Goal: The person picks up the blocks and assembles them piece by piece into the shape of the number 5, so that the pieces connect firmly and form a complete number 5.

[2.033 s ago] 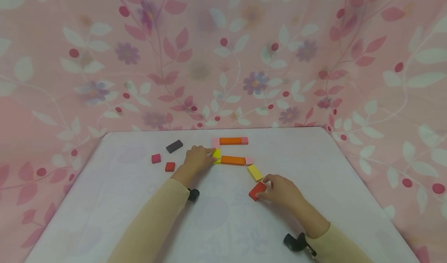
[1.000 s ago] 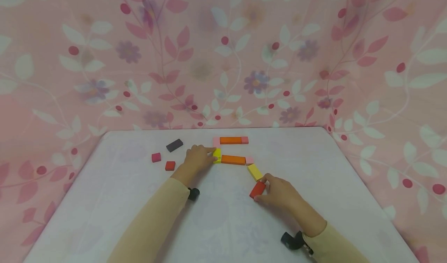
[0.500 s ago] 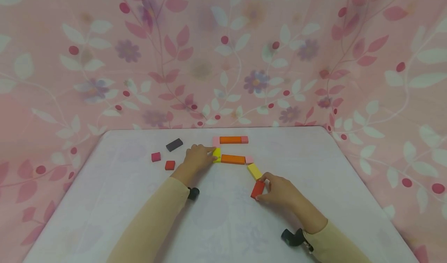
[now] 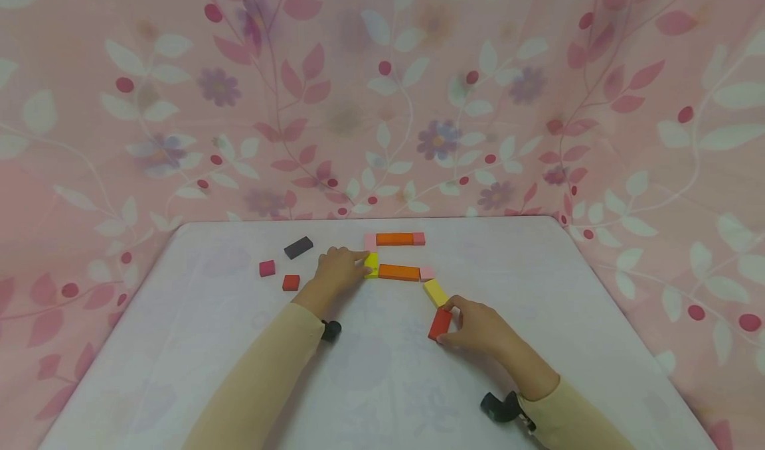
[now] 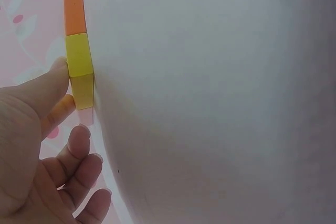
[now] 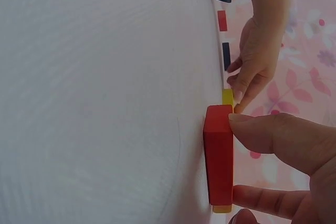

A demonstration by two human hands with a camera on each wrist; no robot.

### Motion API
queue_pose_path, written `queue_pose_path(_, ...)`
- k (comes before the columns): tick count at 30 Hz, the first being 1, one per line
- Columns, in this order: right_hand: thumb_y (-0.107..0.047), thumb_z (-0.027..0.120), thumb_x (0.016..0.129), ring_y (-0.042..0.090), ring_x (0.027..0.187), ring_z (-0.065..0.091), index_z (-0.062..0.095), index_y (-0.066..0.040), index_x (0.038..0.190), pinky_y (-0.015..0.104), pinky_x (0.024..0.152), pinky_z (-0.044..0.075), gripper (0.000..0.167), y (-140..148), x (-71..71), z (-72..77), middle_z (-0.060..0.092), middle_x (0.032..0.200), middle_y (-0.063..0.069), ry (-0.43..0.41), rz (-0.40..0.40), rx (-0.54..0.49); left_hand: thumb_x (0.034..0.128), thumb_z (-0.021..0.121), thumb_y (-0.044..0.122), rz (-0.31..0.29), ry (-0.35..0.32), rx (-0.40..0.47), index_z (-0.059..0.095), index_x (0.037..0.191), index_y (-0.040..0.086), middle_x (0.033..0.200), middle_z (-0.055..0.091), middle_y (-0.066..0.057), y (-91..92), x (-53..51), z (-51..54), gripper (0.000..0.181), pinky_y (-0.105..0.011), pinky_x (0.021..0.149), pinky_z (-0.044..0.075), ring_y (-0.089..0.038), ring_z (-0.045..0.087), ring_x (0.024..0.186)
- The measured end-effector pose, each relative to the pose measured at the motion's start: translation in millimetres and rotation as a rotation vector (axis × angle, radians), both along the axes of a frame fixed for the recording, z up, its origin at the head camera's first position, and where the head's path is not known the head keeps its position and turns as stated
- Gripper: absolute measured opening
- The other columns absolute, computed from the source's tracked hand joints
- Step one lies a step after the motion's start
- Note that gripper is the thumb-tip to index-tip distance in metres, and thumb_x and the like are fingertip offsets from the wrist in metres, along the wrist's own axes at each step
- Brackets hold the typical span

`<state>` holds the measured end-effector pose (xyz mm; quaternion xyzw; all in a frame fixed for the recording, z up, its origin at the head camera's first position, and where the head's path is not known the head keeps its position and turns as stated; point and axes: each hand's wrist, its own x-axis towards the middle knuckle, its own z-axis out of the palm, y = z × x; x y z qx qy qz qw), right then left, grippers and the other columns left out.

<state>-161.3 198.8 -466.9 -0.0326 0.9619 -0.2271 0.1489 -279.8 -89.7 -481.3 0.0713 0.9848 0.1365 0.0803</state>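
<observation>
The near orange block (image 4: 399,273) lay flat on the white table (image 4: 370,403), lengthwise from left to right. At its left end, touching it, was the bright yellow block (image 4: 372,265), set crosswise. The person's left hand (image 4: 339,268) pinched that block by thumb and index finger, while its other three fingers bent loosely inward, slightly apart.

To the right of the near orange block and nearer the person, the large red block (image 4: 439,324) sat at a slant. The right hand (image 4: 480,324) pinched it by its two ends, thumb at one and index finger at the other; how the remaining fingers lay could not be told. The pale yellow block (image 4: 435,293) slanted between the near orange block and the red one; a fingertip hid whether it met the red. The small pink block (image 4: 426,273) touched the near orange block's right end.

Beyond the near orange block, and parallel with it, lay the far orange block (image 4: 394,239), between the light pink block (image 4: 370,242) and the rose block (image 4: 419,238). Well to the near orange block's left were the dark block (image 4: 298,247), the magenta block (image 4: 267,268) and the small red block (image 4: 291,283).
</observation>
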Motion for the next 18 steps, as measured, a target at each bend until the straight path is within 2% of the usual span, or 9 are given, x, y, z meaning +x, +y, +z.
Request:
queue_pose_path(6, -0.039, 0.089, 0.073, 0.019, 0.073, 0.052, 0.062, -0.020, 0.116, 0.032, 0.060, 0.044, 0.054, -1.0, -0.4, 0.1, 0.056, 0.079, 0.002, 0.004, -0.006, 0.001, 0.0948, 0.064, 0.049, -0.004, -0.008, 0.022, 0.053, 0.145, 0.036, 0.123, 0.060, -0.010, -0.9, -0.5, -0.7, 0.053, -0.049, 0.097, 0.038, -0.030, 0.047, 0.107)
queue_pose_path(12, -0.041, 0.088, 0.074, 0.019, 0.073, 0.052, 0.062, -0.020, 0.117, 0.032, 0.060, 0.044, 0.054, 1.1, -1.4, 0.4, 0.056, 0.080, 0.002, -0.003, -0.007, -0.009, 0.0934, 0.066, 0.050, 0.015, -0.022, 0.021, 0.053, 0.145, 0.037, 0.119, 0.060, -0.010, -0.2, -1.6, -1.6, 0.054, -0.047, 0.096, 0.039, -0.028, 0.047, 0.105)
queue_pose_path(18, -0.038, 0.078, 0.086, 0.020, 0.072, 0.052, 0.063, -0.018, 0.117, 0.032, 0.061, 0.045, 0.040, 9.4, -12.3, 5.9, 0.056, 0.083, 0.003, 0.067, -0.022, -0.040, 0.0926, 0.067, 0.050, 0.018, -0.027, 0.014, 0.054, 0.145, 0.036, 0.117, 0.061, -0.010, 0.0, -1.0, -0.3, 0.056, -0.047, 0.097, 0.040, -0.029, 0.048, 0.106)
